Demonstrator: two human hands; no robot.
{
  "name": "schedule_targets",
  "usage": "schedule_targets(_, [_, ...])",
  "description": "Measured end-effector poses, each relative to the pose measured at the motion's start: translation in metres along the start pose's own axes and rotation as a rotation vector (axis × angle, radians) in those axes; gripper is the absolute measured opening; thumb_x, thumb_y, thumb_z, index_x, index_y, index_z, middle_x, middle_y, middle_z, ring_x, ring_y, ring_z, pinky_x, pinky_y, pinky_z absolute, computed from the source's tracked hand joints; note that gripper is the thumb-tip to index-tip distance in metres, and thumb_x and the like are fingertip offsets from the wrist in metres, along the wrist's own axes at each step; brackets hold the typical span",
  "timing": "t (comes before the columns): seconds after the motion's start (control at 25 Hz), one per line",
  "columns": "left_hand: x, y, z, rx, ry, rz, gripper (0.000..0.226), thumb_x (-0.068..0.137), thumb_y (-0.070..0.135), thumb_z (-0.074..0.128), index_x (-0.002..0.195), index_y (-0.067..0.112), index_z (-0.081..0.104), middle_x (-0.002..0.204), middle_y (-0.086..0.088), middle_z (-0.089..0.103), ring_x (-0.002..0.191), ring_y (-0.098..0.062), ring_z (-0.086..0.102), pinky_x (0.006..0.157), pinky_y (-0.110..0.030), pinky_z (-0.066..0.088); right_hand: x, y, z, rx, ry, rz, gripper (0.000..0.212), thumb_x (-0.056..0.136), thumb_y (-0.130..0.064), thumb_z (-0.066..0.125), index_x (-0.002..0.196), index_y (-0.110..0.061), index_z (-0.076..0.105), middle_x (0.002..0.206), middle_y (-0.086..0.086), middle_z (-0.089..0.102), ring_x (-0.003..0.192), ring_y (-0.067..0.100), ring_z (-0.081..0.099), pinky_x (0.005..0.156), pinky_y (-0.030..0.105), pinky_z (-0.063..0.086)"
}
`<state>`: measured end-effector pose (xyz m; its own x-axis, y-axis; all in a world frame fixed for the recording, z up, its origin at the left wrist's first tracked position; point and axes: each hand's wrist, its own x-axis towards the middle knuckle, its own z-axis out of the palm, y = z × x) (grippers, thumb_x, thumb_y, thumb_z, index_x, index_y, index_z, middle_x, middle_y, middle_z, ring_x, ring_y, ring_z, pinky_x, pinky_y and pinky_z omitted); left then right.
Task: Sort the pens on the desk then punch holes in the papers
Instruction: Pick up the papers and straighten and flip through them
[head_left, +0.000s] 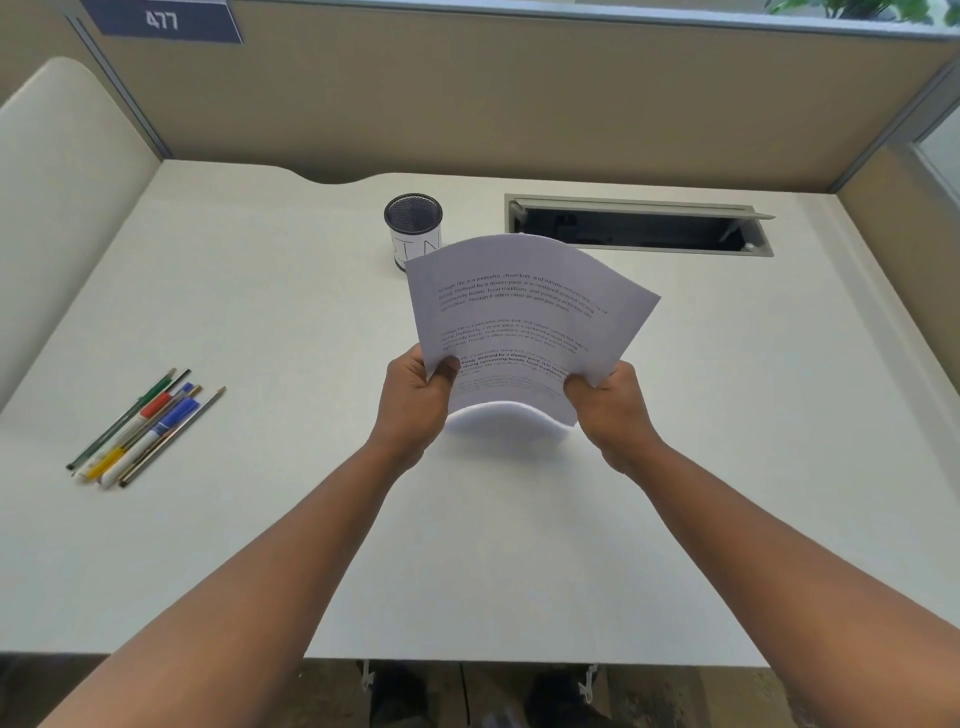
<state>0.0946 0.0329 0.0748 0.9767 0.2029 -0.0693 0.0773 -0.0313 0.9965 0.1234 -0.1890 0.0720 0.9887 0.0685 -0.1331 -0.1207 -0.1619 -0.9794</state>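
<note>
Currently both arms are reaching forward; left hand (415, 402) and right hand (613, 410) are pinching the bowed papers (524, 322) above the desk (519, 519).

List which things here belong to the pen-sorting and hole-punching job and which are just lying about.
Job: papers, held by left hand and right hand; pens grouped on the desk; mesh pen cup.
Lying about: open cable hatch; sign 477.
</note>
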Motion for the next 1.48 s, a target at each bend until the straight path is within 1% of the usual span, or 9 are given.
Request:
schedule_targets(0.08, [-0.001,-0.001,0.0,0.004,-0.027,-0.015,0.038,0.104,0.01,0.052,0.1,0.042,0.073,0.101,0.022,0.077,0.094,0.002,0.071,0.075,-0.013,0.054,-0.001,0.002,0.0,-0.016,-0.031,0.027,0.031,0.085,-0.005,0.048,0.094,-0.021,0.074,0.102,0.014,0.075,0.083,0.016,0.064,0.072,0.034,0.053])
schedule_targets(0.28, [0.005,0.007,-0.01,-0.022,-0.034,-0.009,0.034,0.103,0.013,0.055,0.099,0.039,0.076,0.1,0.015,0.079,0.092,-0.005,0.074,0.074,-0.018,0.056,0.0,-0.013,-0.012,0.014,-0.091,0.014,0.037,0.088,-0.004,0.055,0.094,-0.033,0.078,0.097,-0.004,0.08,0.089,0.013,0.074,0.073,0.024,0.057])
schedule_targets(0.52, [0.015,0.016,-0.031,-0.389,-0.012,-0.283,0.028,0.103,0.009,0.055,0.129,0.015,0.064,0.125,-0.005,0.074,0.115,-0.028,0.071,0.092,-0.049,0.059,-0.003,-0.02,-0.051,0.151,-0.224,0.308,0.021,0.082,-0.016,0.082,0.101,-0.017,0.075,0.099,0.001,0.077,0.085,0.017,0.07,0.078,0.031,0.053])
schedule_targets(0.76, [0.004,0.024,-0.001,-0.746,0.051,-0.404,0.034,0.103,0.003,0.05,0.129,0.021,0.063,0.125,-0.005,0.074,0.113,-0.025,0.072,0.09,-0.049,0.06,-0.017,-0.021,-0.009,0.789,-0.206,0.366,0.034,0.082,-0.003,0.072,0.114,-0.017,0.072,0.117,0.007,0.076,0.099,0.022,0.074,0.088,0.037,0.061])
schedule_targets(1.08, [-0.002,0.014,0.006,-0.633,0.111,-0.489,0.029,0.098,0.006,0.061,0.121,0.024,0.059,0.118,-0.006,0.073,0.105,-0.025,0.071,0.084,-0.042,0.057,-0.012,-0.025,0.006,0.525,-0.008,0.201,0.027,0.096,0.004,0.06,0.114,-0.013,0.07,0.112,0.002,0.079,0.102,0.021,0.075,0.081,0.038,0.062])
schedule_targets(1.2, [0.01,0.009,-0.023,-0.333,0.245,-0.367,0.095,0.091,0.015,0.075,0.157,0.031,0.008,0.143,-0.006,0.055,0.124,-0.022,0.057,0.095,-0.042,0.047,-0.005,-0.031,-0.02,0.393,-0.051,0.177,0.025,0.096,0.003,0.061,0.112,-0.013,0.071,0.115,0.007,0.077,0.103,0.026,0.074,0.086,0.044,0.061])
schedule_targets(1.28, [0.025,0.014,-0.052,-0.152,0.264,-0.261,0.123,0.084,0.026,0.084,0.158,0.033,-0.015,0.162,-0.009,0.032,0.14,-0.02,0.043,0.106,-0.04,0.039,0.0,-0.036,-0.038,0.281,-0.104,0.166,0.025,0.095,0.002,0.063,0.112,-0.015,0.072,0.113,0.005,0.078,0.103,0.029,0.074,0.09,0.049,0.06])
schedule_targets(1.4, [0.045,0.026,-0.085,-0.052,-0.006,-0.185,0.121,0.071,0.041,0.09,0.16,0.028,0.009,0.147,-0.006,0.058,0.134,-0.021,0.056,0.101,-0.045,0.047,0.005,-0.041,-0.056,0.118,-0.207,0.133,0.027,0.095,0.0,0.065,0.112,-0.019,0.073,0.111,0.004,0.078,0.101,0.029,0.074,0.084,0.048,0.063])
schedule_targets(1.48, [0.052,0.029,-0.092,-0.093,-0.18,-0.139,0.084,0.075,0.03,0.087,0.147,0.016,0.045,0.126,-0.007,0.073,0.116,-0.025,0.07,0.091,-0.045,0.056,0.006,-0.041,-0.06,0.097,-0.247,0.11,0.027,0.095,0.0,0.064,0.111,-0.019,0.074,0.11,0.004,0.078,0.1,0.026,0.075,0.079,0.041,0.063])
